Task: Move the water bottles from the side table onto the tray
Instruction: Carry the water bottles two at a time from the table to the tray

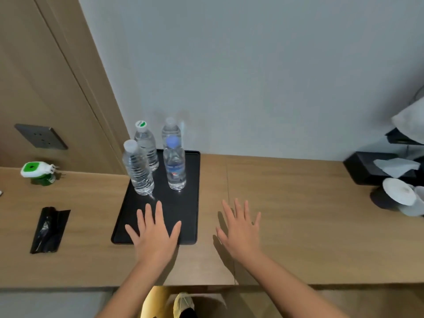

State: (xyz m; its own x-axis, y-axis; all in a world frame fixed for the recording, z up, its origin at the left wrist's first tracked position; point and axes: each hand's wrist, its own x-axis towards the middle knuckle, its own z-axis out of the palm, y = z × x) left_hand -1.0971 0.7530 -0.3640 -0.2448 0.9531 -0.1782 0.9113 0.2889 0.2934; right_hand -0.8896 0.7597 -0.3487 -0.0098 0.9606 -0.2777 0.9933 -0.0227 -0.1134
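A black rectangular tray point(185, 216) lies on the wooden side table point(286, 214). Several clear water bottles stand upright on its far half: one with a white cap point(137, 171) at front left, one with a green-and-white cap point(146, 145) behind it, one with a blue cap point(174, 166) at front right, and a clear-capped one point(171, 131) behind that. My left hand point(156, 230) hovers flat over the tray's near edge, fingers spread and empty. Over bare wood to the right of the tray, my right hand point(241, 228) is spread and empty.
A green-and-white plug-in device point(39, 172) and a black plastic packet point(49, 229) lie to the left. At the far right stand a black tissue box point(376, 167) and white paper rolls point(401, 193). A grey wall runs behind; a socket plate point(41, 136) sits on the wooden panel.
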